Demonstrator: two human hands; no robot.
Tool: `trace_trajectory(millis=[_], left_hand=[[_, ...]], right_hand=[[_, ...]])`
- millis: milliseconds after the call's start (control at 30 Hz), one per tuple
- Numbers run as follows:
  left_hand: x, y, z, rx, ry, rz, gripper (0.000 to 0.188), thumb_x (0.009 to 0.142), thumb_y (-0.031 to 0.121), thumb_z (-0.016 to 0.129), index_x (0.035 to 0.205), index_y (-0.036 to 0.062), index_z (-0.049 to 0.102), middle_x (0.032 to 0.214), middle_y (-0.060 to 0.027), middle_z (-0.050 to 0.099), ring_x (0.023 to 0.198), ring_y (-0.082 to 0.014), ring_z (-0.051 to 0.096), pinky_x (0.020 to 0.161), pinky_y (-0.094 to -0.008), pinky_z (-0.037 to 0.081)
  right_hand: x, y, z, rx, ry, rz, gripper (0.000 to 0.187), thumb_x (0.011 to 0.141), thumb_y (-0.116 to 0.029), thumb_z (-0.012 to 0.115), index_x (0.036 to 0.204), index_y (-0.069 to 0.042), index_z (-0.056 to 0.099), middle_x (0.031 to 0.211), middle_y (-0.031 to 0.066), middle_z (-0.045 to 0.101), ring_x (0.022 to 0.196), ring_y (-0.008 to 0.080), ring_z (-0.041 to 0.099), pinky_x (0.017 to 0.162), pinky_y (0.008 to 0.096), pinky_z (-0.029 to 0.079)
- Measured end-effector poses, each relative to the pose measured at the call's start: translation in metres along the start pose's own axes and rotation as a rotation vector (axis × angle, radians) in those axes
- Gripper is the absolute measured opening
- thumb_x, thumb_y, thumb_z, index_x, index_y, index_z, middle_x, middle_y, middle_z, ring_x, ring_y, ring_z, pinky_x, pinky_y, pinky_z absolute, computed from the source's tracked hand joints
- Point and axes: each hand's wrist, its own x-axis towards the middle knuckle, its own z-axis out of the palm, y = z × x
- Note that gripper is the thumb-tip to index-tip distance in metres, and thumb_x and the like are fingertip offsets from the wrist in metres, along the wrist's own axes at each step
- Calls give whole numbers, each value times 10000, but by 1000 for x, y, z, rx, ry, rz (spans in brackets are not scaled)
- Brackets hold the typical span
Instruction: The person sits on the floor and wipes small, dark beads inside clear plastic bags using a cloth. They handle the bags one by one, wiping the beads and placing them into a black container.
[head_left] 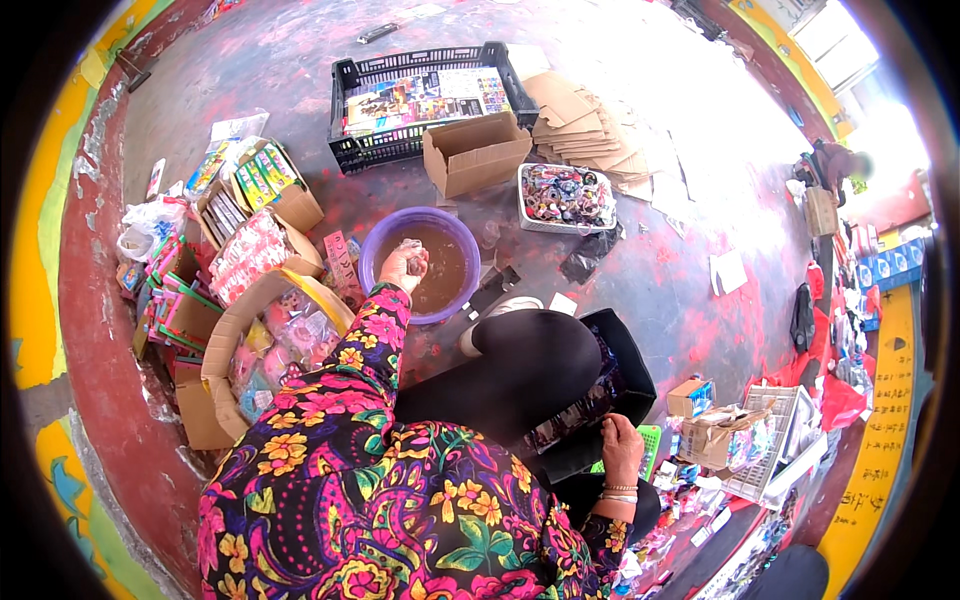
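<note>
Over the left side of a round purple basin (pixel 371 241) is my left hand (pixel 406 264), its fingers curled closed. Whatever it may hold is too small to make out. A brown bottom or murky contents (pixel 445 265) shows inside the basin. By my right knee, my right hand (pixel 622 450) is closed with thumb and fingers together, a bracelet at the wrist; what may be between them is hidden. Just beside that hand are a bright green plastic basket (pixel 649 452) and a black open box (pixel 628 352), partly covered by my leg.
Ahead stands a black crate (pixel 345 155) of printed packs, with an open cardboard box (pixel 478 160) against it. A white basket (pixel 568 228) of small colourful items sits near flattened cardboard (pixel 590 130). A round cardboard container (pixel 222 350) of bagged goods is at left; clutter surrounds a wire rack (pixel 765 440) at right.
</note>
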Motion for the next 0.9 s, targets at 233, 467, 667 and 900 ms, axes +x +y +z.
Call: trace_trajectory(millis=[233,467,667,900], left_hand=[[2,3,5,201,-71,-71,162,795,71,639,932,141,585,781,-16,606,602,-149,522,432,-231,340],[-27,0,35,260,101,6,180,742,226,711,745,162,543,592,18,485,427,-104,413,353,-212,252],[-32,0,41,319,160,101,294,746,353,680,658,163,474,482,25,374,359,-113,352,339,-245,222],[-29,0,48,412,171,192,255,741,304,649,644,157,465,458,18,344,338,-136,333,339,-261,219]], right_hand=[[2,-13,-3,-44,-13,-24,136,847,-127,558,911,-30,629,818,158,636,760,311,622,680,360,485],[-1,-11,-5,-54,-6,-20,136,851,-128,552,912,-32,626,827,158,635,776,313,621,692,360,485],[0,-20,-6,-88,-13,-38,141,852,-131,550,921,-34,626,831,155,635,778,310,622,694,357,486],[0,-21,-4,-75,-6,-45,142,855,-138,550,920,-38,626,831,150,635,775,308,622,693,354,486]])
